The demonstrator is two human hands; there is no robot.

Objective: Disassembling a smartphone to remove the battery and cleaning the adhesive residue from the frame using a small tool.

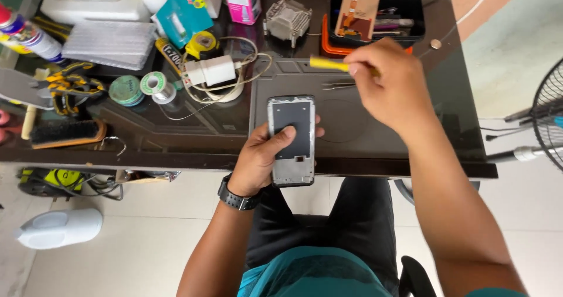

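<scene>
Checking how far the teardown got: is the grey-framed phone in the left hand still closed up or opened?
Opened: the grey-framed phone in the left hand shows a bare metal frame and dark inner plate, with no cover.

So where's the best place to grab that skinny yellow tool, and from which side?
Probably by its yellow handle, coming down from above. It's thin and lies nearly level over the dark table, and the right hand already pinches one end that way, leaving the rest sticking out free. The left hand holds the phone frame.
</scene>
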